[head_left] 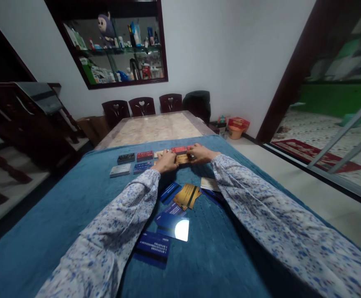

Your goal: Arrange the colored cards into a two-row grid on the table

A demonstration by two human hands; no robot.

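My left hand (166, 161) and my right hand (202, 154) reach forward over the blue cloth, fingers closed in on the two sides of a stack of gold cards (183, 159). Right behind that stack is a pile of red cards (179, 150). To the left sit more neat piles: black cards (126, 158), red cards (144, 155), silver-grey cards (120, 170) and blue cards (142, 167). Between my forearms lie loose gold cards (187, 196) and several scattered blue cards (152, 248). A cream card (209, 183) rests by my right sleeve. My left hand partly hides another pale pile.
A blue cloth (75, 215) covers the near part of the long table, whose marble-patterned top (155, 126) shows beyond it. Dark chairs (142, 106) line the far end. A red-topped bucket (236, 129) stands on the floor to the right.
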